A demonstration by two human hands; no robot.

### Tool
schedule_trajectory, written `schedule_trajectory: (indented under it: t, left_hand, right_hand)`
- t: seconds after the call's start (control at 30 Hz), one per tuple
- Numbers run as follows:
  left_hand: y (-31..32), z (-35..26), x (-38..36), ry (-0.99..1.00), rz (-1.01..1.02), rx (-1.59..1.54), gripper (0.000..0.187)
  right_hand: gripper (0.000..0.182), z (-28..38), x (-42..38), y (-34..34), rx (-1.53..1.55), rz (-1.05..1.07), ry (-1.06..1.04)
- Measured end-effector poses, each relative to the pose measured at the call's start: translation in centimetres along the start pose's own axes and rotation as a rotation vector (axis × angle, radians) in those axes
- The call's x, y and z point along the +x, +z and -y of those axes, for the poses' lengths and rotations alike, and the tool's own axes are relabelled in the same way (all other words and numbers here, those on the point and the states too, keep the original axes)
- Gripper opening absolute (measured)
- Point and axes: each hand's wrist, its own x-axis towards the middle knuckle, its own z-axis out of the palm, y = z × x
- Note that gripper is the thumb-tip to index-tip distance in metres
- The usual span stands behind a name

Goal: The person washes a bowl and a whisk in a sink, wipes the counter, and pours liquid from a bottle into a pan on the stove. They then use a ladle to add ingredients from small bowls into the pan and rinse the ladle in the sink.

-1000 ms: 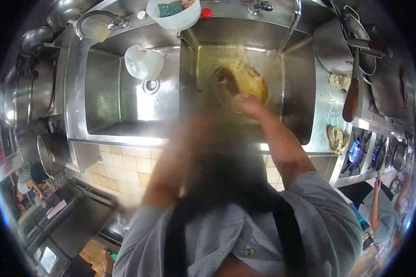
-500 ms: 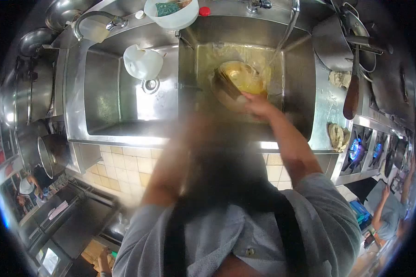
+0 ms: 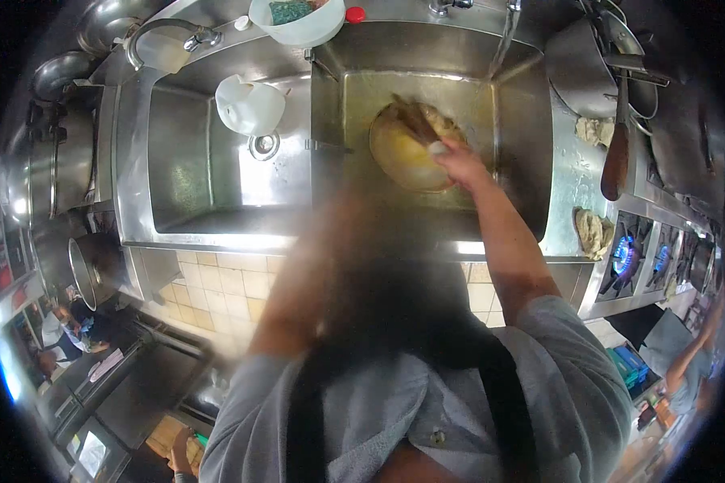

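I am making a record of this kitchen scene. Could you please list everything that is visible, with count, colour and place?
wok: one, yellowish inside, right sink basin
brush: one, brown, in the wok
jug: one, white, left basin
bowl: one, white, ledge behind sinks
cap: one, red, beside the bowl
rags: two, beige, counter right of sink
burners: two lit, blue flame, far right
right hand: on the wok's rim
left hand: hidden by blur

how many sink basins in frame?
2. The left basin holds a white plastic jug near its drain. In the right basin, the right hand works at a round pan. Any further basins would be out of frame.
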Motion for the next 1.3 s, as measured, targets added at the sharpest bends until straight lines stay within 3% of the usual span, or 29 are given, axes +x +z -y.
schedule_trajectory:
  t: [0.07, 0.13, 0.17, 0.23, 0.27, 0.33, 0.37, 0.4, 0.47, 0.53, 0.57, 0.6, 0.67, 0.73, 0.77, 0.83, 0.9, 0.97, 1.03, 1.07, 1.17, 1.23, 1.3]
  left_hand:
    - [-0.5, -0.7, -0.1, -0.011, -0.051, -0.017, 0.062]
    - [-0.4, -0.3, 0.2, -0.089, 0.044, 0.006, 0.062]
    - [-0.5, -0.4, 0.2, -0.115, 0.075, 0.012, 0.062]
    - [-1.7, -1.6, -0.1, -0.014, 0.031, -0.05, 0.062]
    - [-1.9, -1.7, 0.3, 0.022, 0.016, -0.069, 0.062]
    - [-1.6, -0.3, 3.3, -0.497, 0.375, -0.149, 0.063]
    - [-1.7, -0.5, 3.3, -0.496, 0.376, -0.145, 0.063]
    - [-1.9, -0.8, 3.3, -0.505, 0.371, -0.195, 0.063]
    - [-2.0, -0.8, 3.0, -0.52, 0.372, -0.237, 0.063]
    - [-1.8, -0.9, 3.3, -0.56, 0.4, -0.165, 0.063]
    - [-1.2, -0.5, 2.7, -0.555, 0.403, -0.171, 0.063]
    - [0.0, 0.5, 1.2, -0.361, 0.245, -0.355, 0.064]
    - [-0.1, 0.9, 1.2, -0.162, 0.077, -0.533, 0.064]
    - [-1.5, -0.2, 3.2, -0.519, 0.381, -0.245, 0.064]
    - [-1.6, -0.2, 3.3, -0.519, 0.378, -0.245, 0.064]
    - [-1.5, -0.3, 3.3, -0.522, 0.387, -0.2, 0.063]
    - [-1.9, -0.9, 3.1, -0.521, 0.381, -0.192, 0.064]
    - [-1.0, -0.1, 3.0, -0.516, 0.38, -0.182, 0.065]
    - [0.6, 1.5, 2.8, -0.266, 0.096, 0.128, 0.067]
    - [0.4, 1.2, 2.5, -0.263, 0.096, 0.121, 0.067]
    - [-3.9, -3.9, 0.3, -0.252, 0.315, 0.106, 0.068]
    - [-3.5, -3.5, 0.2, -0.209, 0.285, 0.134, 0.069]
    - [-4.5, -5.3, -0.3, -0.224, 0.233, 0.171, 0.068]
  right_hand:
    - [0.057, -1.0, 0.0, 0.1, -0.339, -0.233, -0.062]
    - [0.067, -0.4, -3.4, -0.2, -0.478, 0.091, 0.131]
    - [0.067, 0.7, -5.1, 0.0, -0.484, 0.092, 0.132]
    - [0.067, 2.8, -7.9, 1.0, -0.059, 0.288, -0.001]
    - [0.067, 2.8, -6.9, 0.7, -0.056, 0.285, -0.003]
    - [0.068, 2.2, -3.0, 0.5, 0.16, 0.309, 0.058]
    - [0.068, 1.5, -1.5, 0.9, 0.164, 0.308, 0.057]
    - [0.069, 0.9, 0.1, 1.5, -0.053, 0.048, 0.054]
    - [0.07, -0.1, 0.9, 3.0, -0.259, -0.208, 0.055]
    - [0.073, -0.2, -1.2, 4.2, -0.07, 0.071, 0.097]
    - [0.073, -0.2, -3.0, 3.9, -0.093, 0.112, 0.021]
    - [0.073, 0.9, -5.0, 2.4, -0.096, 0.113, 0.028]
    - [0.074, 2.3, -7.6, -1.4, -0.035, 0.392, 0.219]
    - [0.073, -0.1, -5.5, -4.0, -0.237, 0.319, 0.269]
    - [0.073, -0.4, -4.0, -4.3, -0.239, 0.318, 0.267]
    - [0.075, -1.4, -1.0, -4.1, -0.548, -0.045, 0.05]
    - [0.075, -0.6, 1.7, 0.5, -0.647, -0.07, 0.018]
    - [0.071, 1.4, -0.4, 4.0, -0.048, 0.091, 0.084]
    - [0.07, 2.2, -4.0, 3.0, 0.012, 0.176, 0.079]
    - [0.07, 2.4, -5.0, 2.4, 0.064, 0.266, 0.068]
    - [0.058, 2.0, -5.7, -3.2, -0.363, 0.282, 0.159]
    - [0.052, 0.5, -4.7, -5.2, -0.793, 0.098, 0.107]
    - [0.052, 0.8, -5.5, -5.6, -0.647, 0.14, 0.176]
